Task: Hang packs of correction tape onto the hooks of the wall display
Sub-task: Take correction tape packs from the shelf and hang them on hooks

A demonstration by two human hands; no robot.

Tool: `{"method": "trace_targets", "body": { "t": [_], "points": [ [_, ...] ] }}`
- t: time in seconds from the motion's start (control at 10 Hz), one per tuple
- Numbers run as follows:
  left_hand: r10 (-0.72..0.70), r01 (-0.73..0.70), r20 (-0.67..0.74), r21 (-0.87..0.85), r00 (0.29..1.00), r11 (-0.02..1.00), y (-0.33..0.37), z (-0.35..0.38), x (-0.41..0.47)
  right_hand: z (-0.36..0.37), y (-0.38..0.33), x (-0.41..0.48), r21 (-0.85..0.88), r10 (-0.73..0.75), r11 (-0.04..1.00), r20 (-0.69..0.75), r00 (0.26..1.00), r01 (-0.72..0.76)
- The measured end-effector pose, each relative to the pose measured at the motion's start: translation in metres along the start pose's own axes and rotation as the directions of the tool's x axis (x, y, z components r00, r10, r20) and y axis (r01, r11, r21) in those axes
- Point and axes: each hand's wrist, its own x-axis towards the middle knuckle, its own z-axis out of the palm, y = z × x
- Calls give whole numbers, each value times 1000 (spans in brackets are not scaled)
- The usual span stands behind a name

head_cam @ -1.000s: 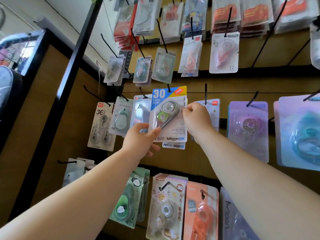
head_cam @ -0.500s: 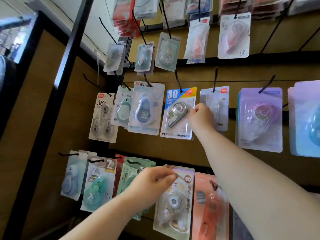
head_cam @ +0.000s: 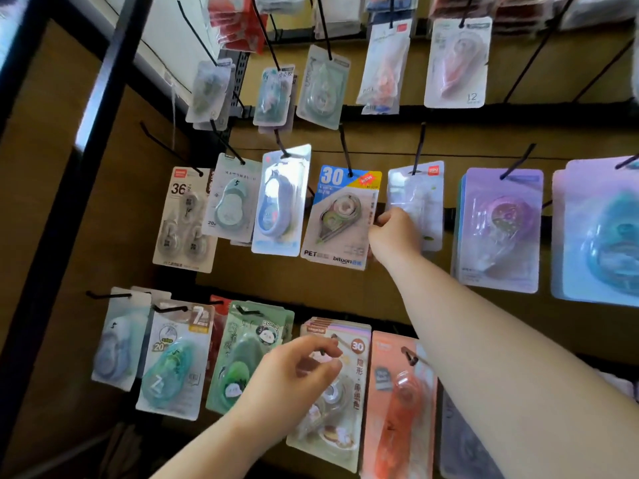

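Observation:
A blue-topped correction tape pack marked "30" (head_cam: 340, 219) hangs on a black hook (head_cam: 345, 150) in the middle row of the wall display. My right hand (head_cam: 394, 236) pinches that pack's right edge. My left hand (head_cam: 294, 378) is lower, in front of a stack of pastel "30" packs (head_cam: 349, 402) in the bottom row. Its fingers are loosely curled near that stack's hook (head_cam: 333, 338), with nothing in them.
Other packs fill the neighbouring hooks: a light blue one (head_cam: 280, 202) to the left, a clear one (head_cam: 416, 202) and purple ones (head_cam: 501, 229) to the right, an orange stack (head_cam: 397, 406) below. A black upright post (head_cam: 86, 140) borders the display on the left.
My left hand let go of the blue "30" pack and dropped to the bottom row. The pack now hangs on its hook, with my right hand still on its edge.

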Motion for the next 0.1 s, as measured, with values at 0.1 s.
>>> {"method": "trace_targets", "body": {
  "t": [0.1],
  "points": [
    [-46, 46, 0, -37, 999, 998, 3, 1, -3, -6, 8, -9, -8, 45, 999, 48, 998, -45]
  ]
}}
